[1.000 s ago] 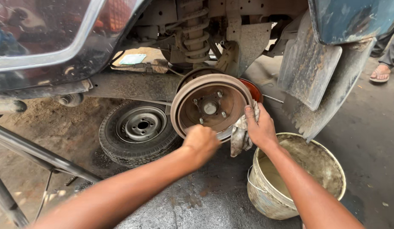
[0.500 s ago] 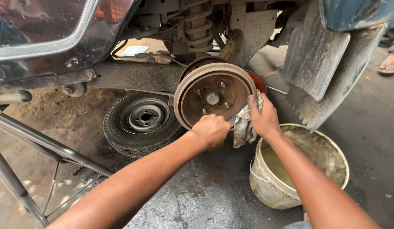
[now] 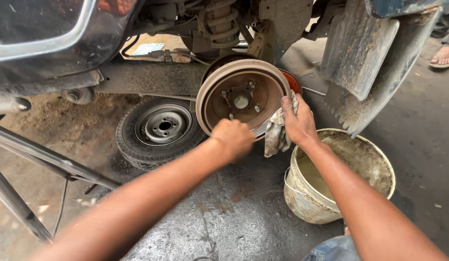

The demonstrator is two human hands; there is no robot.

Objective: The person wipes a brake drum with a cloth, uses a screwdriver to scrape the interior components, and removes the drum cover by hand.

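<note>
Left hand [image 3: 232,137] is now sliding right along the brake drum [image 3: 242,98] near rim, clenched — contents unclear; right hand [image 3: 298,124] keeps gripping a rag [image 3: 276,134] — wiping continues.

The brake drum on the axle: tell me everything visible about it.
The round, rust-brown metal brake drum sits mounted on the vehicle's axle, its open face turned toward the camera. Inside, a central hub with studs shows. The rim looks worn and dusty. The left hand presses its lower edge; the right hand holds a dirty grey rag against its right edge. It hangs above the wet floor.
</note>
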